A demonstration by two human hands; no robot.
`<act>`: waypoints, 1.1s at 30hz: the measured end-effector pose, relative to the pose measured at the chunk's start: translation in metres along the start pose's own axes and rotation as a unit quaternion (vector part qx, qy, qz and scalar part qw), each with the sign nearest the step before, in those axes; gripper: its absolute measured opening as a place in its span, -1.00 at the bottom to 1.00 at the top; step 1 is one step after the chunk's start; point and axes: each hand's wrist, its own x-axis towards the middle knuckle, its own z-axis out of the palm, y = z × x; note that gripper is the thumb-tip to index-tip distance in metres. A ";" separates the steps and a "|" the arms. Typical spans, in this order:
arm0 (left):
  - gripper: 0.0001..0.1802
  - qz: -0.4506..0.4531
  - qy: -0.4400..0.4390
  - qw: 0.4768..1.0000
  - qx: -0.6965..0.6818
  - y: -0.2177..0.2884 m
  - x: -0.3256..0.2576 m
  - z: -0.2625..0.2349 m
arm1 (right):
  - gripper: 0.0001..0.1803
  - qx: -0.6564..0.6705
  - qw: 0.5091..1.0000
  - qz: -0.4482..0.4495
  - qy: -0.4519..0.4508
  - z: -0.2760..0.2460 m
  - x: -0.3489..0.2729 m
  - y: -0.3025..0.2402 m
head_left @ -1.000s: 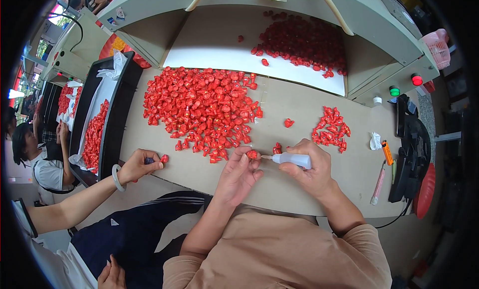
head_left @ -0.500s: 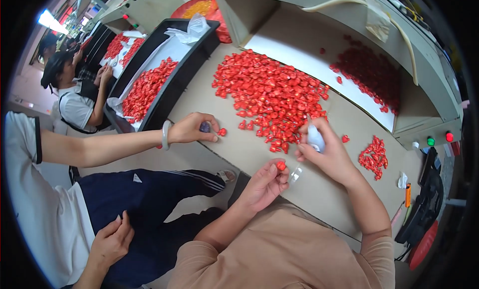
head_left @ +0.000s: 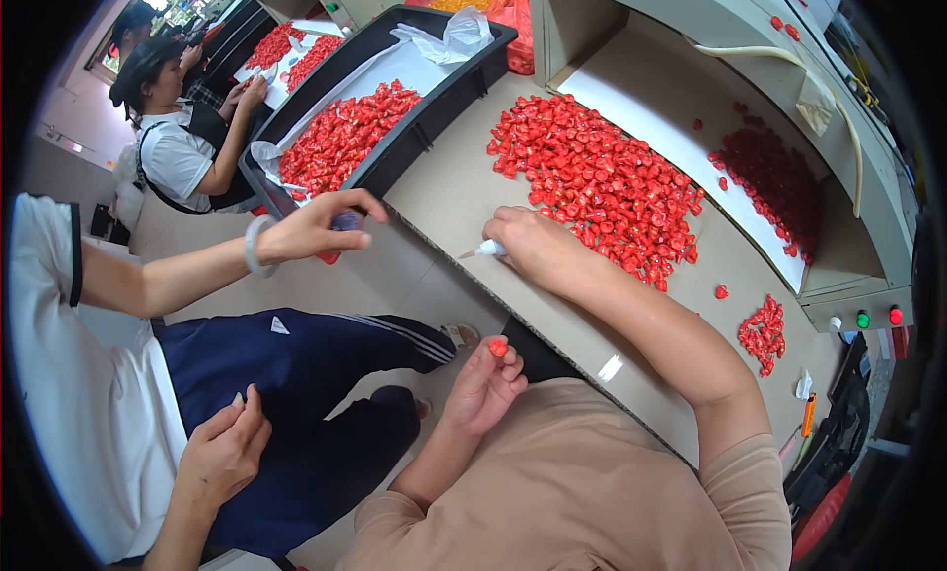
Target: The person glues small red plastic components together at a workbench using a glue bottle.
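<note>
My left hand (head_left: 485, 392) is raised in front of the table's near edge, its fingertips pinching a small red plastic piece (head_left: 498, 347). Stretched across the table to the left, my right hand (head_left: 538, 244) grips a small white squeeze bottle (head_left: 488, 248) with a thin nozzle pointing left. My fingers hide most of the bottle. Behind that hand spreads a large heap of similar red pieces (head_left: 602, 172). A co-worker's hand (head_left: 314, 228) at the left holds a dark purplish object (head_left: 346, 220) above the floor by the table edge.
A black tray (head_left: 402, 142) with red pieces and white plastic stands at the back left. A smaller red pile (head_left: 763, 336) and an orange lighter-like object (head_left: 809, 413) lie right. A clear strip (head_left: 611, 367) lies near the front edge. The grey cabinet (head_left: 681, 63) overhangs the back.
The view has shifted. My right hand has gone left with the bottle, away from my left hand, which has moved left and lower, still pinching the red piece. The co-worker's hand has risen from the table edge.
</note>
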 end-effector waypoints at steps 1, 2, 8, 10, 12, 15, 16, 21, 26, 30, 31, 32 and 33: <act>-0.78 0.011 0.001 1.000 -0.005 0.003 -0.001 -0.002 | -0.93 -0.044 0.999 -0.011 -0.010 0.003 0.001 -0.002; -0.79 0.021 0.001 1.000 -0.009 0.006 -0.001 -0.004 | -0.93 -0.042 0.999 -0.011 -0.013 0.003 0.001 -0.003; -0.78 0.033 -0.011 0.999 0.000 0.009 0.015 -0.003 | -0.94 -0.070 0.996 0.032 -0.035 -0.009 -0.007 -0.014; -0.77 0.043 -0.002 0.999 0.013 0.005 0.023 0.000 | -0.90 -0.051 0.997 0.054 -0.027 -0.015 -0.010 -0.014; -0.77 0.041 -0.015 0.999 0.022 0.000 0.031 0.004 | -0.87 0.031 0.996 0.085 -0.015 -0.038 -0.020 -0.019; -0.77 0.040 -0.029 0.998 0.049 -0.009 0.048 0.017 | -0.84 0.228 0.961 0.151 0.044 -0.070 -0.056 -0.024; -0.77 0.036 -0.027 0.997 0.069 -0.015 0.055 0.025 | -0.84 0.340 0.917 0.187 0.095 -0.078 -0.076 -0.024; -0.79 -0.027 -0.032 0.994 0.100 -0.055 0.091 0.065 | -0.83 0.509 0.765 0.309 0.244 -0.100 -0.169 -0.020; -0.77 -0.048 -0.053 0.981 0.181 -0.093 0.106 0.077 | -0.79 0.496 0.711 0.343 0.361 -0.098 -0.201 -0.031; -0.76 -0.037 -0.038 0.974 0.222 -0.106 0.107 0.084 | -0.81 0.458 0.738 0.334 0.366 -0.095 -0.217 -0.024; -0.76 -0.028 -0.038 0.965 0.257 -0.107 0.108 0.083 | -0.81 0.460 0.738 0.333 0.363 -0.096 -0.219 -0.024; -0.76 -0.019 -0.037 0.955 0.292 -0.108 0.107 0.083 | -0.83 0.436 0.751 0.335 0.366 -0.097 -0.219 -0.026; -0.76 -0.017 -0.033 0.955 0.293 -0.108 0.107 0.082 | -0.84 0.411 0.763 0.337 0.368 -0.098 -0.220 -0.028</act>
